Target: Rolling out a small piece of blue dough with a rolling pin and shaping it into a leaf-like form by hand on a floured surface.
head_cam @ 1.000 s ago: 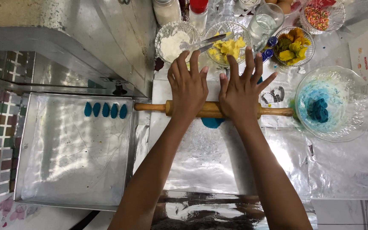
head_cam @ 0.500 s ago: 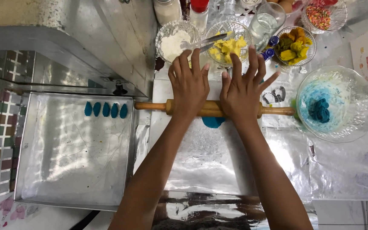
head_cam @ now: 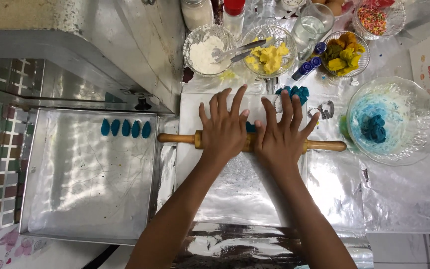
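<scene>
Foil worktop (head_cam: 334, 194): rolling pin (head_cam: 324, 146) lower, blue dough (head_cam: 251, 127) nearly hidden.

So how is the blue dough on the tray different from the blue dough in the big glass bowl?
The blue dough pieces on the tray are five small ovals lined up in a neat row, while the blue dough in the glass bowl is one rough, lumpy clump. The tray pieces sit on bare metal; the bowl lump lies among smeared blue crumbs. Both are the same teal-blue colour.
</scene>
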